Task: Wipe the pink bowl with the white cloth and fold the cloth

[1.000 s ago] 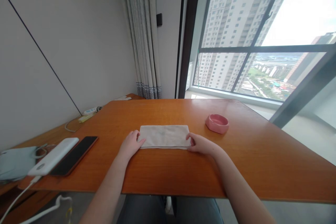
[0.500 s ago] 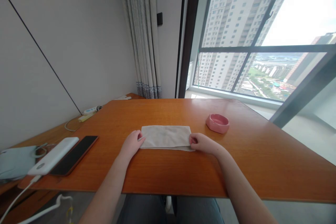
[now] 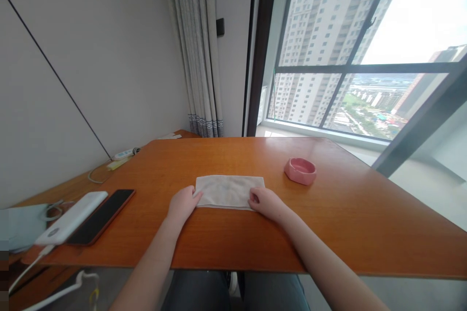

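A folded whitish cloth (image 3: 223,191) lies flat on the wooden table in front of me, its long side running left to right. At its left end is my left hand (image 3: 185,200), closed, with the thumb over the cloth's edge. My right hand (image 3: 267,202) rests on the near right part of the cloth, fingers curled in and pressed against it by the near edge. The far right corner of the cloth shows beyond that hand. What lies under the curled fingers is hidden.
A pink faceted bowl (image 3: 300,171) stands right of the cloth. To the left lie a dark phone (image 3: 102,216) and a white power bank (image 3: 73,217) with a cable. Behind them are a power strip (image 3: 123,154) and a pale pouch (image 3: 24,223). The table (image 3: 233,240) ends near my lap.
My right hand has moved left from the cloth's right end onto its near right part. The near right corner now looks drawn in more evenly. My left hand stays at the left end.
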Motion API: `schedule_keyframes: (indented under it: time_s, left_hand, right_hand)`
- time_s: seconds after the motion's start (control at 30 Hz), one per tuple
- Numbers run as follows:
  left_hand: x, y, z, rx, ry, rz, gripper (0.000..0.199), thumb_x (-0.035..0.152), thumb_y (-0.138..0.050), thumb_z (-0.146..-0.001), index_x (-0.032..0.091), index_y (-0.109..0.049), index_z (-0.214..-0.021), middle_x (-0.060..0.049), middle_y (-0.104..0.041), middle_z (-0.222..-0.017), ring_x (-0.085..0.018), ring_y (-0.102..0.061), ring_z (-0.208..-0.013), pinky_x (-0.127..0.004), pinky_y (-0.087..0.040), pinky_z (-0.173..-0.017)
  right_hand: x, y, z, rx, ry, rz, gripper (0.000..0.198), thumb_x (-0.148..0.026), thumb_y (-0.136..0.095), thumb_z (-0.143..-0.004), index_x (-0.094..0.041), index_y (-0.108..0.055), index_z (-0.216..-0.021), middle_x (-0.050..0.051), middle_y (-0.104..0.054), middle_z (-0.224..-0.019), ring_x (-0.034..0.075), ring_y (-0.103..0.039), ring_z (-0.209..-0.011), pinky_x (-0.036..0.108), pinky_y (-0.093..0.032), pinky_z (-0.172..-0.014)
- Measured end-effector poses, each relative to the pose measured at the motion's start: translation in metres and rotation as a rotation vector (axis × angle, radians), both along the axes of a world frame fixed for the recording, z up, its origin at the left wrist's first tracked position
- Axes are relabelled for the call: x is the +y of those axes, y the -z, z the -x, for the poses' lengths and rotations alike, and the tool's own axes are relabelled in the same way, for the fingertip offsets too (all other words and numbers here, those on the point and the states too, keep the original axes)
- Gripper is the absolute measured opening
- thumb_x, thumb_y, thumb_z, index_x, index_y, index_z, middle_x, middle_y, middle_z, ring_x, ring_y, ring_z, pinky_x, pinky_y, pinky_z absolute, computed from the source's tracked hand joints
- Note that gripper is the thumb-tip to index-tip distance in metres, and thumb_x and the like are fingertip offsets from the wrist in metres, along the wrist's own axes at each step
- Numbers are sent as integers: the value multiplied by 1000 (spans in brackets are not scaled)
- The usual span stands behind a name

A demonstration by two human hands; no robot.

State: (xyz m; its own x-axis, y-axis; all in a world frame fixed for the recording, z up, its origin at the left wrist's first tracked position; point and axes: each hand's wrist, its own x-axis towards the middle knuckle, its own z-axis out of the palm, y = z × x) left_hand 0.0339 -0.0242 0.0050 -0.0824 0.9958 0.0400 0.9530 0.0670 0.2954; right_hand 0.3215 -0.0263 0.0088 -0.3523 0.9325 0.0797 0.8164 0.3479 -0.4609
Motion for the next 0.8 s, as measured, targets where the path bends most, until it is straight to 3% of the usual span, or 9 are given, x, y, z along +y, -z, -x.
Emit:
schedule_keyframes:
  time_s: [0.13, 0.27, 0.4, 0.5, 0.6, 0.7, 0.8]
  left_hand:
    - [10, -2, 0, -167, 13, -88, 18, 34, -46, -81, 21, -38, -72, 1, -50, -66, -15, -49, -61, -24, -30, -55]
    - [16, -31, -14, -315, 21, -194, 15, 20, -50, -75, 22, -40, -85, 2, -52, -72, -14, -52, -65, -24, -36, -60]
    - [14, -55, -59, -410, 236, -289, 17, 17, -47, -77, 22, -44, -94, -2, -61, -87, -17, -58, -78, -27, -41, -70]
    - [9, -45, -104, -480, 514, -235, 26, 13, -49, -75, 23, -48, -99, -4, -63, -98, -18, -59, -90, -27, -43, -78]
    - [3, -20, -141, -371, 706, -155, 18, 13, -47, -75, 21, -52, -90, -5, -64, -88, -18, -59, -83, -28, -44, -75]
    - [1, -2, -160, -197, 808, -161, 9, 11, -49, -73, 19, -52, -77, -7, -62, -86, -21, -57, -87, -31, -44, -79]
    - [1, 2, -164, -140, 840, -204, 8, 12, -50, -73, 19, -51, -77, -8, -61, -90, -22, -56, -90, -32, -43, -82]
  right_hand:
    - [0, 3, 1, -18, 8, -8, 8, -21, -54, -73, -19, -51, -66, 0, -56, -69, 12, -46, -65, 22, -29, -59]
    - [-1, 1, 1, -19, 7, 0, 7, -20, -56, -73, -19, -52, -67, 0, -56, -70, 12, -47, -64, 22, -29, -59]
    - [3, 2, 1, 37, 56, -3, 13, -23, -51, -79, -20, -51, -67, 0, -56, -65, 13, -48, -62, 23, -28, -57]
    - [12, 1, -7, 157, 243, -81, 27, -31, -33, -92, -20, -52, -76, 1, -58, -68, 14, -52, -65, 23, -30, -59]
    - [21, 0, -21, 177, 414, -120, 38, -34, -22, -96, -20, -53, -79, 4, -61, -73, 15, -55, -71, 24, -31, -62]
    - [26, 2, -30, 54, 398, -25, 33, -33, -33, -93, -19, -55, -72, 6, -63, -76, 16, -55, -72, 25, -29, -60]
    - [26, 4, -29, -42, 374, 5, 26, -29, -42, -89, -18, -56, -70, 6, -64, -76, 15, -53, -69, 25, -25, -57]
